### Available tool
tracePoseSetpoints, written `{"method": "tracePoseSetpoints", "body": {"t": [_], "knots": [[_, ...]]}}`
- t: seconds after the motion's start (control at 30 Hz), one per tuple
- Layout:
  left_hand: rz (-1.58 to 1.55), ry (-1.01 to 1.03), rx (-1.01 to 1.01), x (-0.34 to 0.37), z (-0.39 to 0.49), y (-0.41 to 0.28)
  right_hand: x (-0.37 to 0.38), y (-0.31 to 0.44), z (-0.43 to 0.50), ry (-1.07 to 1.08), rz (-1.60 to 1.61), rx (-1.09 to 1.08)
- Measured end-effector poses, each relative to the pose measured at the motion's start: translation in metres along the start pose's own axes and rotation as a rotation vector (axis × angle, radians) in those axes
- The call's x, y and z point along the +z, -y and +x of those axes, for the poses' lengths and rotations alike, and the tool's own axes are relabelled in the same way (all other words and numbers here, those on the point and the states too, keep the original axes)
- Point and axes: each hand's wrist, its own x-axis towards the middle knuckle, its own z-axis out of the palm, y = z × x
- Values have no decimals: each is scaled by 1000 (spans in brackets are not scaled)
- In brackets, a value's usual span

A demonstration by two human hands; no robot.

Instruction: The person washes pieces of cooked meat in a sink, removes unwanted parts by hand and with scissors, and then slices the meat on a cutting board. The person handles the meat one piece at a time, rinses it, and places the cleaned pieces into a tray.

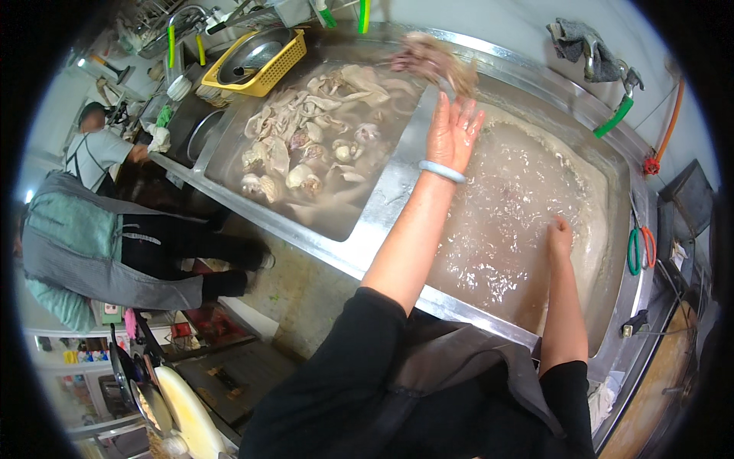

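Note:
My left hand (455, 129), with a pale bangle (442, 171) at its wrist, is raised with fingers spread over the divider between two steel sink basins. Just beyond its fingertips a blurred pinkish-brown piece of meat or offal (434, 62) seems to be in the air. My right hand (559, 235) is curled at the surface of the murky, foamy water (502, 189) in the right basin; whether it holds anything is hidden. In the left basin, pale tripe-like pieces (358, 83) and several rounded lumps (301, 177) lie in cloudy water.
A yellow plastic basket (252, 86) holding a metal bowl stands beyond the left basin. Scissors (633, 251) rest on the right rim. A grey cloth (582, 49) hangs at a wall tap. Two people (97, 152) (86, 241) work at the left. Steel rims (275, 229) edge the basins.

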Motion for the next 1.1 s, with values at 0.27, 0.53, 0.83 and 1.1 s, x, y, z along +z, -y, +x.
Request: {"method": "tracePoseSetpoints", "body": {"t": [0.27, 0.53, 0.83, 1.1], "knots": [[266, -147, -283, 7, -23, 29, -28, -57, -4, -39, -835, -86], [315, -206, -538, -7, -48, 81, -23, -52, -14, 160, -881, 74], [794, -277, -649, -65, -39, 100, 5, 62, -33, 449, 373, 397], [848, 221, -955, -52, -60, 113, 5, 141, -56, 529, 894, 331]]}}
